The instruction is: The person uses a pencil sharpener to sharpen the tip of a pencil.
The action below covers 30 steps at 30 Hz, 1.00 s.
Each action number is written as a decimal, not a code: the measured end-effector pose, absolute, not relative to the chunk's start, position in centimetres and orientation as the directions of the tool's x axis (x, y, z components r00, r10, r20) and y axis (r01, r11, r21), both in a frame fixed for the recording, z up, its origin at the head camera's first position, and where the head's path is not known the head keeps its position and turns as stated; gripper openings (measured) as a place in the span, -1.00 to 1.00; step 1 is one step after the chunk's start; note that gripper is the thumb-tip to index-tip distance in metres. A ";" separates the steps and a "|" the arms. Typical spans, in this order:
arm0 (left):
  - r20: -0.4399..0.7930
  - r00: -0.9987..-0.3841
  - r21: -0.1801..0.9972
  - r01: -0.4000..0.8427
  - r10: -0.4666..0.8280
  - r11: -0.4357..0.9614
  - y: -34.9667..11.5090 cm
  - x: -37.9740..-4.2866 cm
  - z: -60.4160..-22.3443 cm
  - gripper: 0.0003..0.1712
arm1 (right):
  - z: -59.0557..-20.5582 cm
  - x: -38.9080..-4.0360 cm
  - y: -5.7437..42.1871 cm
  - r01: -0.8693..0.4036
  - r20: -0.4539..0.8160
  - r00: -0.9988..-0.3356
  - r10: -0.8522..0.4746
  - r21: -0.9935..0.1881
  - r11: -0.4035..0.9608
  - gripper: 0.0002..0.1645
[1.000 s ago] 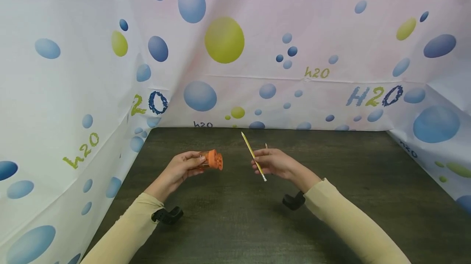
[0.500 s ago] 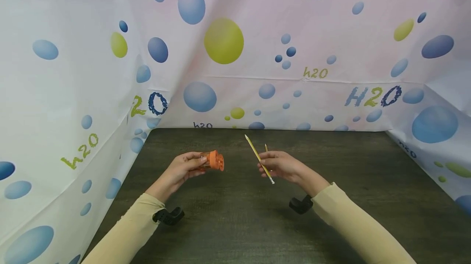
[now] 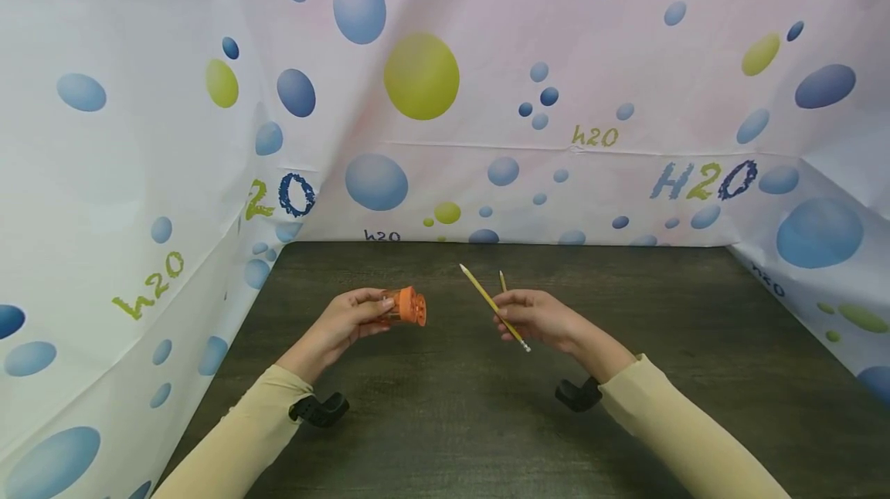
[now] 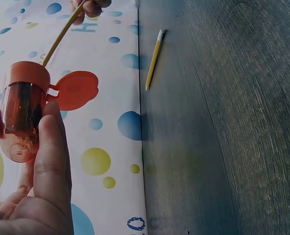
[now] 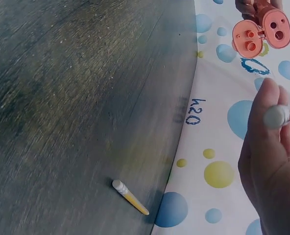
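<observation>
In the head view my left hand (image 3: pixel 351 321) holds an orange pencil sharpener (image 3: pixel 409 306) above the table. Its see-through body has dark contents, and the flip lid (image 4: pixel 78 91) hangs open. Two holes of different size show in the sharpener's top (image 5: pixel 276 29) in the right wrist view. My right hand (image 3: pixel 549 321) pinches a yellow pencil (image 3: pixel 480 288), tip angled away and to the left, apart from the sharpener. The white end of that pencil (image 5: pixel 277 117) faces the right wrist camera. A second yellow pencil (image 4: pixel 156 59) lies on the table beyond my right hand, partly hidden in the head view.
The dark wooden table (image 3: pixel 431 422) ends at a white printed sheet (image 3: pixel 487 198) at the back. The sheet also rises along the left and right sides. A black strap device (image 3: pixel 320 410) sits on each wrist.
My right hand has moved right and slightly nearer with its pencil, widening the gap to the sharpener. The left hand has barely shifted. More of the table pencil shows now.
</observation>
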<state>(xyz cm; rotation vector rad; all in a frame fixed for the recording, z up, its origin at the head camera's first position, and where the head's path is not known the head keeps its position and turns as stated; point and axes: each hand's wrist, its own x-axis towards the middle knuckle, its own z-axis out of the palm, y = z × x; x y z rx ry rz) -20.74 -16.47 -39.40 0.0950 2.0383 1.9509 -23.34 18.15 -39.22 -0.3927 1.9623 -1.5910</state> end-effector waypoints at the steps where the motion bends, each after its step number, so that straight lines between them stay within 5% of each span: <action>1: -0.179 -0.947 0.984 -0.168 0.266 0.067 -16.5 -20.7 -39.4 -0.38 | -39.2 -23.3 18.2 0.119 -0.246 -0.792 -0.559 -0.960 0.255 -0.39; 30: -0.162 -0.948 0.981 -0.125 0.275 0.149 -14.5 -20.2 -38.4 -0.42 | -37.7 -21.1 17.5 -0.195 -0.087 -0.829 -0.552 -0.880 0.432 -0.64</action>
